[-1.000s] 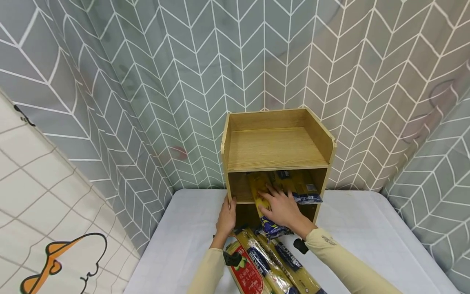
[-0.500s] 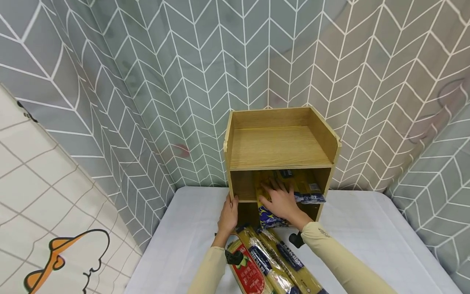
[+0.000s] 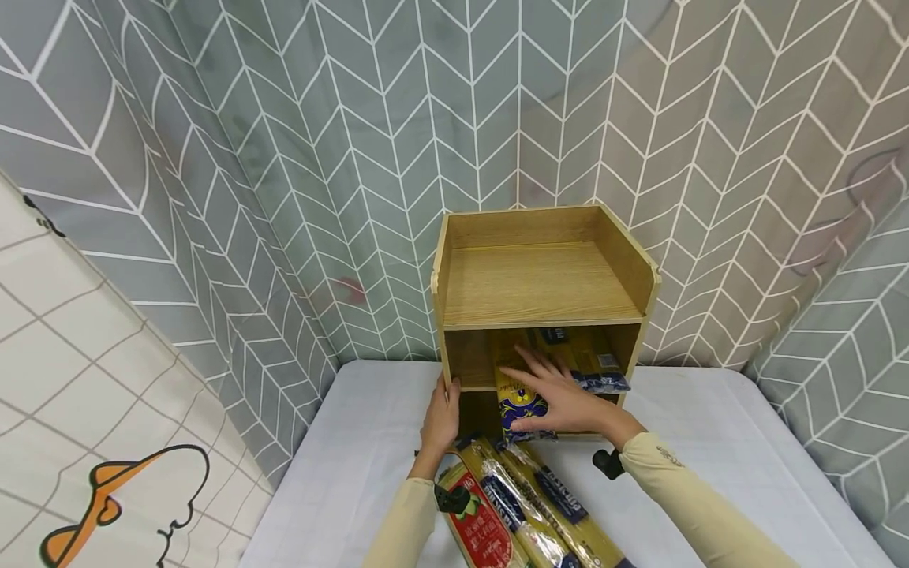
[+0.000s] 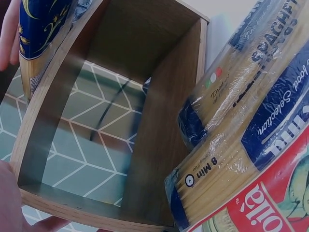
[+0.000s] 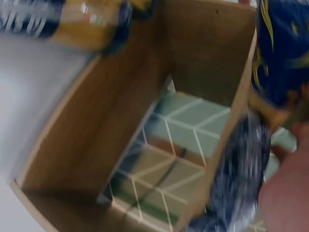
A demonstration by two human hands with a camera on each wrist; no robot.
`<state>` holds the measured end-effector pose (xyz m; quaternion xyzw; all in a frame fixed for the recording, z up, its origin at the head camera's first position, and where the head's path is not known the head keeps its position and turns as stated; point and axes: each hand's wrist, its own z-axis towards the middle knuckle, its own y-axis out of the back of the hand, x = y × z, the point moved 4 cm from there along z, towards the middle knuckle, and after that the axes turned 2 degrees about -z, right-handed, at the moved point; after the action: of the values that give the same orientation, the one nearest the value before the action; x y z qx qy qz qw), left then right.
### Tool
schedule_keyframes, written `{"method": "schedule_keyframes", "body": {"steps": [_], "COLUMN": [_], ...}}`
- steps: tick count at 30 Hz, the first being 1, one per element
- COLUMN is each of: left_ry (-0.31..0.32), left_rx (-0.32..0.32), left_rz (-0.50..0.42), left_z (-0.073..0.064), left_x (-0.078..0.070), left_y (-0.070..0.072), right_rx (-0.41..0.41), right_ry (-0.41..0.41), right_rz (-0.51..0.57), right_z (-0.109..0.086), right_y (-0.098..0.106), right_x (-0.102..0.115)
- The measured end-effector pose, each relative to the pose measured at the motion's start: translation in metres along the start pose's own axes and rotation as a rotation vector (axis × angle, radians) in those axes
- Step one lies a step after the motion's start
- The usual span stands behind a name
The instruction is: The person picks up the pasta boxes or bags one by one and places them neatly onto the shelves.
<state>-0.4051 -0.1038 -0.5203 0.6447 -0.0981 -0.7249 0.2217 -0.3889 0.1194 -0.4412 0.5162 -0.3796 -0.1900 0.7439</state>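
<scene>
My left hand (image 3: 440, 416) grips the left side panel of a small wooden shelf unit (image 3: 543, 284). A yellow and blue spaghetti pack (image 3: 521, 406) lies on the middle shelf, its blue end jutting past the front edge. Over that pack my right hand (image 3: 575, 404) is spread, fingers reaching into the compartment and thumb near the blue end; whether it touches the pack is unclear. To its right, more yellow pasta packs (image 3: 602, 369) lie on the same shelf. In the right wrist view, blurred, the hand (image 5: 289, 188) is beside the blue pack end (image 5: 285, 53).
Before the unit, on the white-covered table (image 3: 383, 426), lie a red-labelled pack (image 3: 490, 525) and spaghetti packs (image 3: 507, 501) side by side. Their far ends are close to the bottom compartment (image 4: 159, 106). A patterned curtain (image 3: 383, 158) hangs behind.
The spaghetti pack has slid deeper into the middle compartment. My right hand then shifted right and spread, uncovering the pack's blue end. My left hand has kept its place on the panel.
</scene>
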Motion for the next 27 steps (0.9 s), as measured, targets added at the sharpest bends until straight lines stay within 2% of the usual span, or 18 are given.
{"method": "schedule_keyframes", "body": {"steps": [3,5,11,18,27], "left_ry": [-0.003,-0.011,-0.016,0.002,0.001], "left_rx": [-0.009,-0.02,-0.018,-0.013,-0.002], "left_rz": [0.01,0.011,0.008,0.001,0.003], "left_z": [0.0004,0.0009,0.0003,-0.002,-0.0002], "left_x": [0.0011,0.0011,-0.0007,-0.001,-0.0003], "left_y": [0.0008,0.0018,0.0013,0.0009,-0.0005], "right_rx": [0.075,0.096,0.069,-0.028,-0.276], "right_ry": [0.042,0.053,0.017,-0.04,-0.061], "right_rz": [-0.005,-0.027,-0.121,-0.183,-0.305], "right_z": [-0.0048,-0.0058,-0.0057,-0.0022,0.0012], "right_y": [0.002,0.0025,-0.0003,-0.0024,-0.004], "right_x": [-0.0005,-0.0006,-0.0013,-0.0028,-0.0011]}}
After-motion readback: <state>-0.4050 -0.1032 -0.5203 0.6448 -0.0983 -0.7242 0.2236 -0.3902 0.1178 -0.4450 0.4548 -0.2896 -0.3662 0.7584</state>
